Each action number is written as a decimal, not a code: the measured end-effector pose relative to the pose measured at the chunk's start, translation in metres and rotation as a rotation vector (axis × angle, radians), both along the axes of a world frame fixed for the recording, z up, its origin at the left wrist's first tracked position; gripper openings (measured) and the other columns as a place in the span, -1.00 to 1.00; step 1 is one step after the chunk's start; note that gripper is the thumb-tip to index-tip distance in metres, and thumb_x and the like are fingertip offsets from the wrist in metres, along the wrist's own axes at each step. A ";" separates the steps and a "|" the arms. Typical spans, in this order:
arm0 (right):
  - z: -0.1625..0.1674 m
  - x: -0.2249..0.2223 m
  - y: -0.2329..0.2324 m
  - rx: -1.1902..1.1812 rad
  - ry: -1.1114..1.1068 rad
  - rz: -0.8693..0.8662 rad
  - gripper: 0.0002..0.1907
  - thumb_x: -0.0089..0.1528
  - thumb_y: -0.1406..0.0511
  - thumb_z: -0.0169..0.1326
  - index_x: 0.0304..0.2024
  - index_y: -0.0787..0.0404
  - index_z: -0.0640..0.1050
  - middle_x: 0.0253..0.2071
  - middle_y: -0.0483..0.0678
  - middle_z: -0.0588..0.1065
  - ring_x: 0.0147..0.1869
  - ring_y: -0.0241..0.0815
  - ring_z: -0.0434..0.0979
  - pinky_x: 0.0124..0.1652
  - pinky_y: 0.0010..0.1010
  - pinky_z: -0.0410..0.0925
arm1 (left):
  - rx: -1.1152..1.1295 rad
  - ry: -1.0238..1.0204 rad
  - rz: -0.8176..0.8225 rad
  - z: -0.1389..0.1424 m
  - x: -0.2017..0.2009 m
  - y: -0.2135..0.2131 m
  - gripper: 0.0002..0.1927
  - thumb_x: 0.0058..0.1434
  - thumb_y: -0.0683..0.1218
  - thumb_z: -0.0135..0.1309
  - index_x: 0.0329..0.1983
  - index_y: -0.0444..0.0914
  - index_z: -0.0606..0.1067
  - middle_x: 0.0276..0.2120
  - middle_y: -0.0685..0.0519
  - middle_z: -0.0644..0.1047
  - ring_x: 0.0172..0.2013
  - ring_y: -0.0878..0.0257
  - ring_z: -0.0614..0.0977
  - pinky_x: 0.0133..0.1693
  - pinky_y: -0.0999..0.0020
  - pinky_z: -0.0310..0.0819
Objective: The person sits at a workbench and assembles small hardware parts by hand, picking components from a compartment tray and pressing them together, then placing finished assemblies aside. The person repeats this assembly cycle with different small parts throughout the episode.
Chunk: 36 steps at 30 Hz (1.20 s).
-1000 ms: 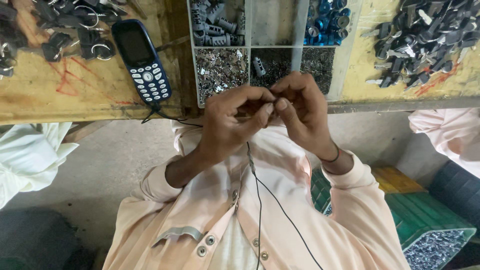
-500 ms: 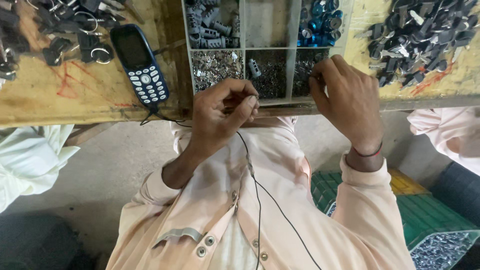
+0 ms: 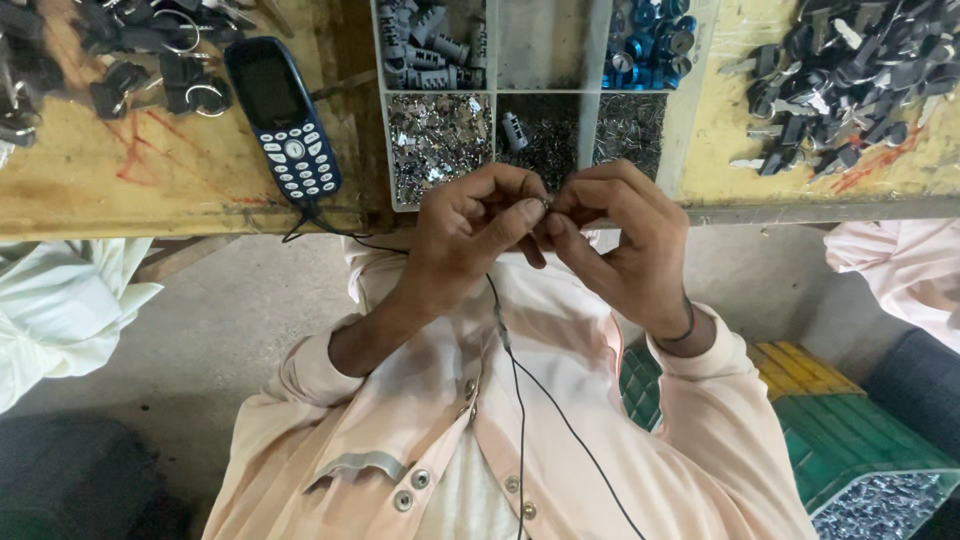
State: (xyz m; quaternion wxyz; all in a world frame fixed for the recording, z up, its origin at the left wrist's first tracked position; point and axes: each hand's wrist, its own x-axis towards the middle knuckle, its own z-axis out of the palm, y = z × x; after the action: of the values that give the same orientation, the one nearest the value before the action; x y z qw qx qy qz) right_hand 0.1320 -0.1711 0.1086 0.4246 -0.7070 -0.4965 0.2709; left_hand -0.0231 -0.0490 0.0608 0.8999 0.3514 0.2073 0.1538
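Part (image 3: 547,203), small and metal, sits pinched between my two hands just off the bench (image 3: 150,190) edge, below the tray (image 3: 686,120). My left hand (image 3: 470,235) grips it with thumb and forefinger closed narrow on it, much as half a second ago. My right hand (image 3: 625,240) has come back: then it was up at the tray's edge, over the small parts, and now its fingertips meet the left's at the part, closed tight. Whether it carries something of its own I cannot tell. Phone (image 3: 283,120) lies where it was on the bench, left of the tray, its cable (image 3: 520,400) hanging down over my shirt.
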 end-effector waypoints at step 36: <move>-0.027 -0.005 -0.007 0.058 0.587 0.003 -0.78 0.34 0.57 0.15 -0.01 0.41 0.43 0.00 0.05 0.48 0.00 -0.25 0.59 -0.01 -0.41 0.57 | 0.469 0.124 0.079 0.016 -0.020 0.004 -0.84 0.40 -0.15 0.15 -0.09 -0.37 0.56 -0.16 0.07 0.56 -0.29 0.46 0.62 -0.29 0.59 0.55</move>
State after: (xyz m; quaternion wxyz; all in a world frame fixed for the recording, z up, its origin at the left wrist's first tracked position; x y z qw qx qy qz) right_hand 0.1271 -0.1780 0.0819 0.5695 -0.5854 -0.3611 0.4500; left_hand -0.0431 -0.0448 0.0770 0.7724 0.5513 0.2345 0.2111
